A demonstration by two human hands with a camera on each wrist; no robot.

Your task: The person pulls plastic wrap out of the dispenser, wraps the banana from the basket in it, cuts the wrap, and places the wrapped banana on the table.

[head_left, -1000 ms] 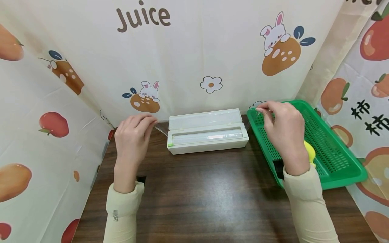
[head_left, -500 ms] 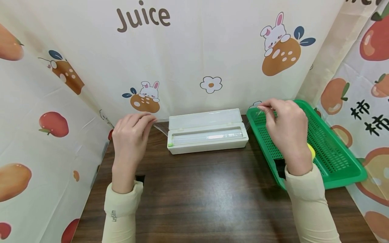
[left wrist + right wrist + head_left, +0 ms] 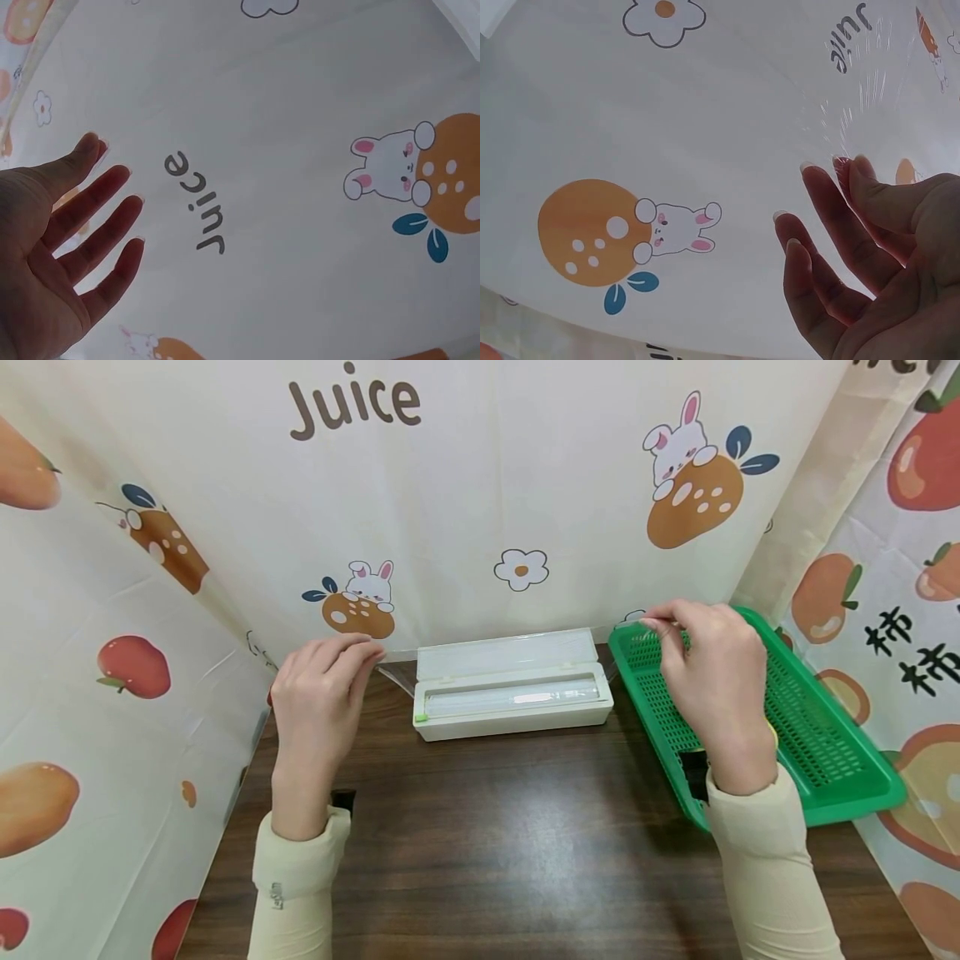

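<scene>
Clear cling film (image 3: 870, 86) is stretched between my two raised hands, with fine creases fanning from the right fingertips in the right wrist view. My left hand (image 3: 318, 693) pinches one corner between thumb and forefinger; the film's edge (image 3: 397, 678) shows faintly beside it in the head view. At the other side my right hand (image 3: 712, 681) pinches the film the same way, its remaining fingers loosely bent. Between and beyond the hands stands a white cling film dispenser (image 3: 517, 725), lid (image 3: 506, 653) tipped back. Inside lies the film roll (image 3: 510, 696); a small green slider (image 3: 421, 717) sits at the left end.
A green plastic basket (image 3: 855, 811) stands at the right, partly under my right hand and forearm. A yellow thing in it is almost wholly hidden by the wrist. Printed curtains (image 3: 465, 485) enclose the dark wooden table (image 3: 517, 843) at the back and sides.
Both hands have drawn slightly apart, the left one leftward, the right one rightward and a little up, still pinching the film. The dispenser and basket have stayed put.
</scene>
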